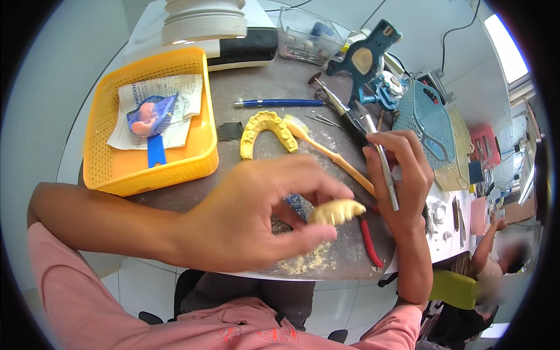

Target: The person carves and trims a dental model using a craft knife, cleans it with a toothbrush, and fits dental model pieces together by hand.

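Between the thumb and fingers of my left hand (256, 210) is a small pale yellow dental piece (336, 212), held over the grey work surface. My right hand (402, 169) grips a slim silver metal tool (382, 160), tilted with its dark tip up and left. Beyond my left hand lies a yellow horseshoe-shaped dental cast (266, 131). A toothbrush (335, 156) with a tan handle lies between the cast and my right hand. Yellow crumbs (309, 260) are scattered below the held piece, beside a red plier handle (370, 244).
A yellow basket (151, 184) with paper and a blue tray stands at left. A blue pen (280, 103) lies behind the cast. At the back are a clear box (309, 38) and a teal articulator (364, 58). A blue basket (429, 125) stands right; another person (490, 251) sits beyond.
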`<state>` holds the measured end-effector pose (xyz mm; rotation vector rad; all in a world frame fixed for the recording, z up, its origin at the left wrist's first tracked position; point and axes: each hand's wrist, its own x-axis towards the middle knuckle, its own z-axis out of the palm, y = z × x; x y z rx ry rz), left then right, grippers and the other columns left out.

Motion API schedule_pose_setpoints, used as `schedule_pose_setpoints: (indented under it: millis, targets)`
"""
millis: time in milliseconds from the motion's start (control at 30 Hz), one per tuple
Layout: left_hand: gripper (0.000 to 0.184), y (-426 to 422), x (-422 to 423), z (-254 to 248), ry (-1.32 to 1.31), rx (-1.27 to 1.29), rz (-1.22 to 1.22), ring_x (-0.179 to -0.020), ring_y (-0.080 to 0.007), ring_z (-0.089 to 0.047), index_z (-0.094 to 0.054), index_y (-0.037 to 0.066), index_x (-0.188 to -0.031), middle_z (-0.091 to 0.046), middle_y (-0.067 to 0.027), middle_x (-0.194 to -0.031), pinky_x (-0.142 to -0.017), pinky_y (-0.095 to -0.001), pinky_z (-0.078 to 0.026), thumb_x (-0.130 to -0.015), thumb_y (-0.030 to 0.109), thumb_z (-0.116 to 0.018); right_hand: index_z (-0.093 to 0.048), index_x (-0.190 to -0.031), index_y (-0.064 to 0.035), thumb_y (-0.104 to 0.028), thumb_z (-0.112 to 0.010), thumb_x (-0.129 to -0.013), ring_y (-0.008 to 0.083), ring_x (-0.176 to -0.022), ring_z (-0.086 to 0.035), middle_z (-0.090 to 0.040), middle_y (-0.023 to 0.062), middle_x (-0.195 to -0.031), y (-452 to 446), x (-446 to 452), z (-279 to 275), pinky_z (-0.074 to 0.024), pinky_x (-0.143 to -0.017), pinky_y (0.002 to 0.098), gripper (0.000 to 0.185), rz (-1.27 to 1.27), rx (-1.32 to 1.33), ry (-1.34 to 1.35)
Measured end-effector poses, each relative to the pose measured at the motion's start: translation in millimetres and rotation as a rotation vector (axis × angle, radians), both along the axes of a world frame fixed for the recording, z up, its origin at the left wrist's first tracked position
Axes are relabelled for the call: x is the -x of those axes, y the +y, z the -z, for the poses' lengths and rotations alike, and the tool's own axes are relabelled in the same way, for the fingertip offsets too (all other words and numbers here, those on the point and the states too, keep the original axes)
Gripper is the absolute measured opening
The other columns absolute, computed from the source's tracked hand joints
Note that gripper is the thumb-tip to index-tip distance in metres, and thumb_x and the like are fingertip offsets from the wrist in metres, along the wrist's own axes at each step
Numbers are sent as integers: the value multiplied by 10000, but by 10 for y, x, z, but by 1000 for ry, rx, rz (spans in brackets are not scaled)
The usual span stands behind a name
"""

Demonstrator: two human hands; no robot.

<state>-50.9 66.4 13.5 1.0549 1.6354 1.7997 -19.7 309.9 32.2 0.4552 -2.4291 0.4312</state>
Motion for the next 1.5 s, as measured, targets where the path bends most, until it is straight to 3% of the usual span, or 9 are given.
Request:
schedule_pose_setpoints:
  millis: [167, 300, 433, 500, 833, 933, 1167, 1367, 1500]
  targets:
    - [418, -13, -33, 51, 407, -125, 47, -922, -191, -652, -667, 17, -1193, -616, -101, -1064, -767, -274, -584, -794, 56, -785, -727, -996, -17, 2, -747, -808, 166, -695, -616, -596, 94, -865, -60, -63, -92, -496, -606, 275, 190, -113, -63, 94]
    - [338, -16, -72, 82, 391, -171, 47, -867, -200, -646, -680, 39, -1124, -632, -95, -1039, -738, -278, -563, -802, 74, -775, -695, -1075, 11, -6, -740, -823, 163, -754, -618, -604, 92, -851, -108, 64, -260, -510, -677, 294, 257, -202, -85, 149]
    - [269, -42, -73, 67, 363, -94, 63, -868, -207, -646, -677, 40, -1061, -639, -93, -1016, -715, -291, -556, -814, 95, -767, -616, -1293, -70, -43, -736, -846, 152, -694, -620, -656, 65, -867, -263, 225, -339, -523, -662, 303, 463, -104, 1, -159]
    - [236, -42, -70, 86, 400, -102, 61, -852, -211, -638, -665, 45, -1026, -636, -84, -953, -690, -305, -549, -829, 138, -755, -613, -1317, -90, -48, -731, -849, 156, -665, -605, -660, 77, -862, -316, 327, -348, -512, -644, 313, 485, -31, -237, -275]
    - [277, 17, -89, 184, 527, -227, 17, -892, -255, -587, -629, 65, -1049, -611, -67, -934, -741, -352, -520, -828, 182, -749, -631, -1177, -19, -107, -673, -884, 360, -806, -640, -641, 161, -897, -507, 510, -291, -508, -744, 439, 308, -63, -379, -425]
    - [310, 20, -108, 195, 502, -254, -1, -951, -277, -572, -624, 69, -1068, -609, -71, -972, -792, -370, -506, -816, 191, -759, -654, -1129, -11, -145, -675, -890, 351, -826, -646, -642, 160, -929, -579, 514, -291, -508, -752, 435, 275, -81, -378, -335]
    - [373, -5, -86, 82, 517, -190, 73, -755, -168, -612, -656, 103, -1245, -608, -79, -972, -628, -305, -536, -889, 188, -727, -709, -1019, -45, -290, -673, -879, 357, -855, -631, -626, 144, -928, -727, 562, -204, -499, -741, 448, 284, -209, -285, -366]
    - [427, -59, -26, -12, 421, -143, 1, -910, -145, -588, -640, 84, -1297, -589, -76, -1027, -772, -282, -511, -882, 105, -736, -643, -923, -25, -212, -681, -863, 356, -833, -649, -656, 149, -915, -706, 607, -168, -509, -721, 436, 200, -306, -137, -285]
    - [442, -11, -19, 54, 155, -152, -69, -1000, -116, -546, -545, 39, -1379, -561, -66, -1133, -820, -280, -497, -953, 103, -649, -618, -980, -11, -132, -764, -845, 205, -804, -719, -708, 101, -857, -516, 529, -294, -571, -751, 305, 233, -268, 266, -288]
